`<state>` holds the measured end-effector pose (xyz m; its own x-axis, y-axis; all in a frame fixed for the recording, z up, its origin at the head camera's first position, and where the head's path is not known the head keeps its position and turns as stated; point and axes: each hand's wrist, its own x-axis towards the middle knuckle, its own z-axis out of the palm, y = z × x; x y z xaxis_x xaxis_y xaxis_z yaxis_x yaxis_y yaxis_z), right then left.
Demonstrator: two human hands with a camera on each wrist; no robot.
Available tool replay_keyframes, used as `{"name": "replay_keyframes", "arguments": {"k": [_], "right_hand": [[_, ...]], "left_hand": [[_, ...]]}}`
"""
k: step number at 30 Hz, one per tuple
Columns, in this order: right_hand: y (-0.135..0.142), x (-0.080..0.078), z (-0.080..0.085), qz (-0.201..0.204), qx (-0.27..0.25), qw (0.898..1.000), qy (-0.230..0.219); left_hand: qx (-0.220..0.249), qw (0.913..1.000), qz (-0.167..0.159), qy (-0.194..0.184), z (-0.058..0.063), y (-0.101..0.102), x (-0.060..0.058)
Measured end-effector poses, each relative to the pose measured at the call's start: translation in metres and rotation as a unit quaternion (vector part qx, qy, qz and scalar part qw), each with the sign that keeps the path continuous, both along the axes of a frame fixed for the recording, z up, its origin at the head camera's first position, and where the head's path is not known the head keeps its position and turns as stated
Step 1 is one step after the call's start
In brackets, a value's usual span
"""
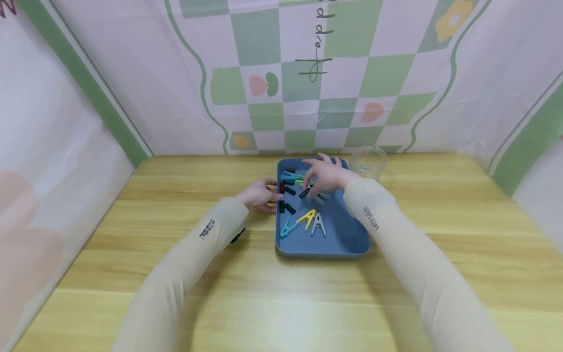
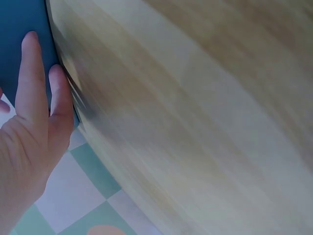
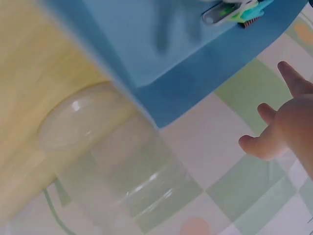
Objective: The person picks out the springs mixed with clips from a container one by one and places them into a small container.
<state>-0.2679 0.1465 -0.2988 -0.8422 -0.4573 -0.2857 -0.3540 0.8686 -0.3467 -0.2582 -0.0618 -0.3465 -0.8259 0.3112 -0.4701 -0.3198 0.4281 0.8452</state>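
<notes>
A blue rectangular tray [image 1: 347,230] holds several clothespins and small dark pieces. My left hand [image 1: 258,193] is at the tray's left side, its fingers extended along the outer wall. In the left wrist view two fingertips [image 2: 30,41] rest against that blue wall. My right hand [image 1: 324,175] hangs over the far part of the tray with its fingers spread. Its thumb and index finger point down close to a dark piece [image 1: 304,193] and some grey clothespins [image 1: 320,199]. Three of its fingers show apart in the right wrist view, with nothing between them.
A clear round jar [image 1: 368,161] stands just right of the tray's far corner. Blue, yellow [image 1: 307,218] and grey clothespins lie toward the tray's near left. A patterned cloth [image 1: 259,44] hangs behind the wooden table [image 1: 308,303].
</notes>
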Motion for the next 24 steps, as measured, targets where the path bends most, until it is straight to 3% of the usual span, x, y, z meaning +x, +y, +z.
{"name": "replay_keyframes", "arguments": {"k": [24], "right_hand": [[0.034, -0.005, 0.029, -0.024, -0.046, 0.994, 0.091]], "left_hand": [[-0.001, 0.9999, -0.005, 0.010, 0.002, -0.002, 0.004]]}}
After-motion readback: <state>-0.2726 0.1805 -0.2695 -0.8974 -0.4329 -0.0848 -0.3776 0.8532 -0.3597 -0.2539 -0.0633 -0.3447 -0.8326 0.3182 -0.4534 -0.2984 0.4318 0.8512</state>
